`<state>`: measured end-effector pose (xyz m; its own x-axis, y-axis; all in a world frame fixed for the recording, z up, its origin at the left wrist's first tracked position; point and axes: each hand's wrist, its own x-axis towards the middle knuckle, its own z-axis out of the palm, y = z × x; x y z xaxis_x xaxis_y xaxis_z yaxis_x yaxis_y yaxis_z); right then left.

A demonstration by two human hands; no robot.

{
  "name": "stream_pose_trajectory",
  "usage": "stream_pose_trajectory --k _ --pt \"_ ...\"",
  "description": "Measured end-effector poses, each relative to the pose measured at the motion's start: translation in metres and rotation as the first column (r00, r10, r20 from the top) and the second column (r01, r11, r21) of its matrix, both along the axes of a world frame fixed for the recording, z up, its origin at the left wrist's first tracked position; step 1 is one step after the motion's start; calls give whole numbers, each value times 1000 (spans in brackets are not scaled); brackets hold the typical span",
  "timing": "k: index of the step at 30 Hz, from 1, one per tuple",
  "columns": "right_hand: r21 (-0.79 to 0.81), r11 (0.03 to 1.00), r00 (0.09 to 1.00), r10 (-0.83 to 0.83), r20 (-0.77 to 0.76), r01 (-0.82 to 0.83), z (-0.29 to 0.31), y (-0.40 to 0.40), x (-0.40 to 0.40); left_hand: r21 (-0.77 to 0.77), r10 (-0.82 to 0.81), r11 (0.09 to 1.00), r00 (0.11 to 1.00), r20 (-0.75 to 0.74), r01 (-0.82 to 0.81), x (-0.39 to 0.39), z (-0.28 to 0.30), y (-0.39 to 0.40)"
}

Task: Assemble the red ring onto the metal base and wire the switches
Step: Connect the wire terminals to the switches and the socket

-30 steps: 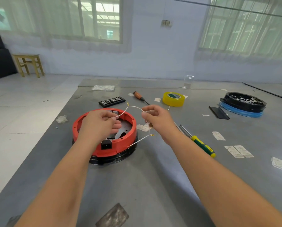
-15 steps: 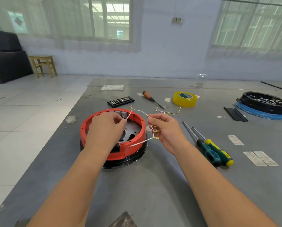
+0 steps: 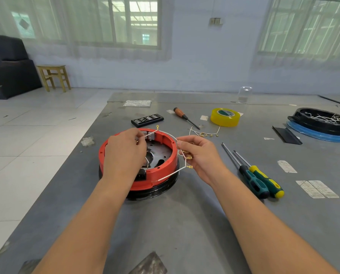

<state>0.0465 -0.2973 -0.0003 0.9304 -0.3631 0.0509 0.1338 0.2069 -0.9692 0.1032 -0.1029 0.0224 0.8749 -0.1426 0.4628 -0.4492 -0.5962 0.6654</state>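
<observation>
On the grey bench point(image 3: 185, 224) we see one red ring point(image 3: 166, 171) seated on its dark metal base point(image 3: 155, 191), left of centre. One yellow tape roll point(image 3: 225, 117) and three screwdrivers lie beyond and to the right. Our left hand point(image 3: 124, 155) pinches one end of a white wire point(image 3: 169, 135) over the ring; our right hand point(image 3: 199, 155) fingers point(image 3: 185, 144) grip the wire just beside the ring.

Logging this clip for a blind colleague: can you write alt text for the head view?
Over a red ring seated on a black base, the left hand and right hand each pinch white wires with brass terminals. Two screwdrivers and yellow tape lie on the grey table.
</observation>
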Motion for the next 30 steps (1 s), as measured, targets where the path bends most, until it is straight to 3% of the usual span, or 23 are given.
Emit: stream_pose_trajectory --k 4,7,12,17,23,30 --pt "54 999 1000 1 21 -2 2 3 2 -232 -133 970 958 -256 72 3 1 -1" --pt "173 984 999 33 26 -37 3 3 3 -334 -185 939 937 -296 80 6 0 3" --pt "225 968 994 109 24 -112 3 -1 1 -457 -222 888 919 -326 52 14 -3 7" --pt "60 986 986 150 79 -155 0 3 3 -560 -241 828 912 -331 15 16 -2 9" --pt "-321 946 995 73 68 -47 0 12 6 -585 -252 811 907 -336 9 17 -1 11" --pt "-269 960 995 -57 88 78 6 20 12 -585 -309 810 880 -360 45 18 0 13"
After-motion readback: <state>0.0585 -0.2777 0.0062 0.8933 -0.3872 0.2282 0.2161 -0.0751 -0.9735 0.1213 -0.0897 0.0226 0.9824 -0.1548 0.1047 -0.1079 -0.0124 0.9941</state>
